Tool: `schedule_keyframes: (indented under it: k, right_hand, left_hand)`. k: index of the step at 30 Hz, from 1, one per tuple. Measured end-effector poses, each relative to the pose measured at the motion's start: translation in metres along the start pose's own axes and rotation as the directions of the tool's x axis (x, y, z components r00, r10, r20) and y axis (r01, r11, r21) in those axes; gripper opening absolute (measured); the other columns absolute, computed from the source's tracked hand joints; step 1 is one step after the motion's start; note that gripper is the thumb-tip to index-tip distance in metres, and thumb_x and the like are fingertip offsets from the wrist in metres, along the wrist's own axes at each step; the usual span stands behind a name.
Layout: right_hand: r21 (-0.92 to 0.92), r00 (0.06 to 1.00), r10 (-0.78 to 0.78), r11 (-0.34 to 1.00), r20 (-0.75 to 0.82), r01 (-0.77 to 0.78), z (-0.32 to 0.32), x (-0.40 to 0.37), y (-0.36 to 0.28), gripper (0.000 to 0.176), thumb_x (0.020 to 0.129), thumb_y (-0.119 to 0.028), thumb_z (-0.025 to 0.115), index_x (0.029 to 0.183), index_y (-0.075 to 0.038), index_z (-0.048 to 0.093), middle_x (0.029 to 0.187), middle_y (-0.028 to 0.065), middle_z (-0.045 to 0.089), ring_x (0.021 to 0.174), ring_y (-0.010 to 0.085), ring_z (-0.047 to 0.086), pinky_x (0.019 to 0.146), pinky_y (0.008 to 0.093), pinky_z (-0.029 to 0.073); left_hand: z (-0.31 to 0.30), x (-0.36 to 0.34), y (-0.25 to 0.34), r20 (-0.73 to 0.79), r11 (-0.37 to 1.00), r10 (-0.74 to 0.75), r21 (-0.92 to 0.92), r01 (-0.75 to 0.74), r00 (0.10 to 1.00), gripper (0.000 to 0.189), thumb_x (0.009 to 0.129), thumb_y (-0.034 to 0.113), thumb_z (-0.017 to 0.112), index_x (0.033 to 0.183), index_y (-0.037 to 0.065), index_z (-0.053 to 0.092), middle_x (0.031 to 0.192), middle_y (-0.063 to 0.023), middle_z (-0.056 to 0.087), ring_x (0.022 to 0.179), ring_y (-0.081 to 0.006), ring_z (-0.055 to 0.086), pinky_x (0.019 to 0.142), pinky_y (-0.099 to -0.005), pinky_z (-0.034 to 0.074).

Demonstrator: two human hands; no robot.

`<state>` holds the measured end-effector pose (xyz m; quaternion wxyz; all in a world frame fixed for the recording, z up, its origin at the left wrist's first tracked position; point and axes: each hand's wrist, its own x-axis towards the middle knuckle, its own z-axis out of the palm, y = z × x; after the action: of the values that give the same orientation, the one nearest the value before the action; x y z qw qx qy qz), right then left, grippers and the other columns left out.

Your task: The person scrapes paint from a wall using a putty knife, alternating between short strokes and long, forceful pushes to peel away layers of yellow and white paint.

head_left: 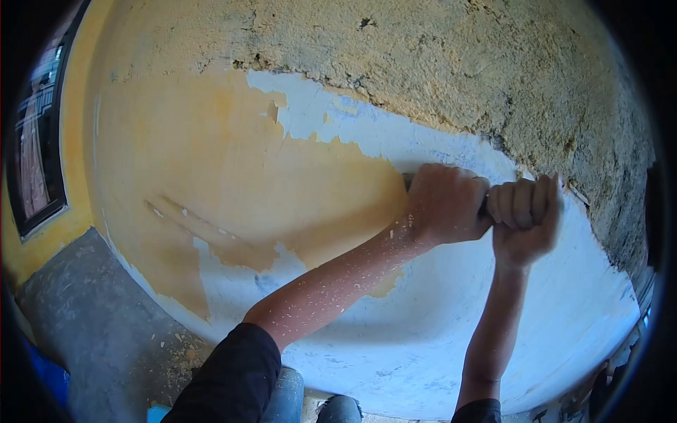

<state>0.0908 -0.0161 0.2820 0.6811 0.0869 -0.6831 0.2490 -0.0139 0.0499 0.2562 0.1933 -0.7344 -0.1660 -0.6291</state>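
Both hands are closed around a dark-handled scraper (484, 206), most of which my fingers hide. My left hand (450, 203) wraps it at the left, where a small dark end shows past the knuckles by the edge of the yellow paint (331, 183). Just to its right, my right hand (525, 220) grips the tool with curled fingers, close below the rough plaster. Around and below them the wall (437, 310) is stripped to a white-blue layer. Pale paint flakes cling to my left forearm.
Rough bare plaster (437, 63) covers the upper wall, with a ragged lower edge. At far left is a dark-framed window (42, 134) in a yellow surround. Paint chips (180, 356) lie on the grey floor (99, 310). A blue object (49, 374) sits at lower left.
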Motion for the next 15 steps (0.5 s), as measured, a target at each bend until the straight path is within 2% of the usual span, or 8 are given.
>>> schedule_keyframes:
  k: [1, 3, 5, 7, 9, 13, 14, 15]
  right_hand:
    - [-0.017, 0.997, -0.009, 1.0, 0.077, 0.01, 0.003, 0.001, -0.002, 0.047, 0.108, -0.029, 0.033, 0.062, -0.018, 0.025, 0.049, -0.0046, 0.018, 0.042, 0.0095, 0.013, 0.041, 0.0311, 0.019]
    - [0.037, 0.998, -0.02, 0.999, 0.064, 0.018, 0.009, 0.006, -0.005, 0.047, 0.107, -0.027, 0.033, 0.062, -0.018, 0.025, 0.049, -0.0043, 0.018, 0.042, 0.0089, 0.013, 0.042, 0.0309, 0.019]
    - [-0.035, 0.994, -0.026, 0.999, -0.107, 0.022, 0.004, 0.015, 0.0, 0.046, 0.107, -0.026, 0.033, 0.062, -0.018, 0.025, 0.048, -0.0035, 0.019, 0.042, 0.0089, 0.014, 0.041, 0.0305, 0.019]
    - [-0.059, 0.994, 0.011, 0.998, -0.105, -0.017, 0.016, 0.014, 0.003, 0.046, 0.107, -0.025, 0.033, 0.062, -0.018, 0.025, 0.048, -0.003, 0.019, 0.042, 0.0087, 0.013, 0.042, 0.0298, 0.019]
    - [-0.142, 0.989, 0.026, 0.99, 0.143, -0.005, 0.025, 0.015, -0.005, 0.046, 0.107, -0.025, 0.035, 0.063, -0.018, 0.026, 0.049, -0.0027, 0.019, 0.043, 0.0091, 0.012, 0.042, 0.0302, 0.018]
    - [0.053, 0.999, 0.037, 0.998, 0.022, -0.038, 0.03, 0.043, 0.004, 0.045, 0.107, -0.027, 0.036, 0.065, -0.016, 0.026, 0.052, -0.0022, 0.019, 0.045, 0.0102, 0.015, 0.046, 0.0296, 0.02]
    - [0.035, 0.996, 0.081, 0.996, 0.027, -0.082, 0.031, 0.047, 0.011, 0.043, 0.106, -0.032, 0.04, 0.068, -0.012, 0.038, 0.053, -0.0018, 0.033, 0.047, 0.0112, 0.034, 0.049, 0.0253, 0.034]
    - [0.052, 0.997, 0.079, 0.995, 0.021, -0.08, 0.039, 0.042, 0.013, 0.043, 0.106, -0.032, 0.04, 0.068, -0.012, 0.038, 0.053, -0.0018, 0.033, 0.047, 0.0112, 0.034, 0.049, 0.0253, 0.034]
  left_hand:
    - [-0.004, 0.001, 0.0, -0.024, 0.999, 0.003, -0.046, -0.004, 1.0, 0.027, 0.068, 0.032, 0.071, 0.062, 0.006, 0.065, 0.061, -0.0145, 0.065, 0.061, -0.0318, 0.068, 0.058, -0.0429, 0.054]
    - [-0.003, 0.011, 0.003, -0.039, 0.999, 0.01, -0.033, -0.011, 0.999, 0.026, 0.068, 0.032, 0.07, 0.062, 0.007, 0.065, 0.061, -0.0144, 0.065, 0.061, -0.0319, 0.068, 0.059, -0.043, 0.054]
    - [-0.002, 0.01, -0.001, -0.043, 0.999, 0.01, -0.033, -0.011, 0.999, 0.025, 0.068, 0.032, 0.07, 0.063, 0.007, 0.065, 0.061, -0.0144, 0.065, 0.061, -0.0321, 0.068, 0.059, -0.0432, 0.054]
    - [-0.004, 0.003, -0.005, -0.124, 0.999, -0.042, -0.014, 0.04, 0.991, 0.017, 0.066, 0.026, 0.069, 0.058, 0.012, 0.062, 0.058, -0.0105, 0.062, 0.056, -0.0306, 0.065, 0.052, -0.0413, 0.051]
    - [-0.008, 0.008, 0.0, -0.168, 1.0, -0.017, -0.015, 0.015, 0.986, 0.018, 0.067, 0.025, 0.07, 0.058, 0.012, 0.062, 0.058, -0.0104, 0.062, 0.056, -0.0306, 0.065, 0.053, -0.0415, 0.051]
    - [-0.027, 0.026, -0.015, -0.223, 0.999, -0.01, -0.044, 0.0, 0.975, 0.027, 0.07, 0.033, 0.071, 0.062, 0.008, 0.065, 0.06, -0.0139, 0.063, 0.06, -0.0329, 0.066, 0.058, -0.0449, 0.052]
    - [-0.035, 0.025, -0.025, -0.233, 0.998, 0.032, -0.037, -0.042, 0.972, 0.029, 0.072, 0.033, 0.071, 0.063, 0.007, 0.066, 0.058, -0.0139, 0.061, 0.058, -0.0322, 0.066, 0.057, -0.0448, 0.052]
    - [-0.049, 0.019, -0.031, -0.221, 0.999, 0.036, -0.024, -0.042, 0.975, 0.029, 0.072, 0.033, 0.071, 0.063, 0.007, 0.066, 0.058, -0.0139, 0.061, 0.058, -0.0322, 0.066, 0.057, -0.0448, 0.052]
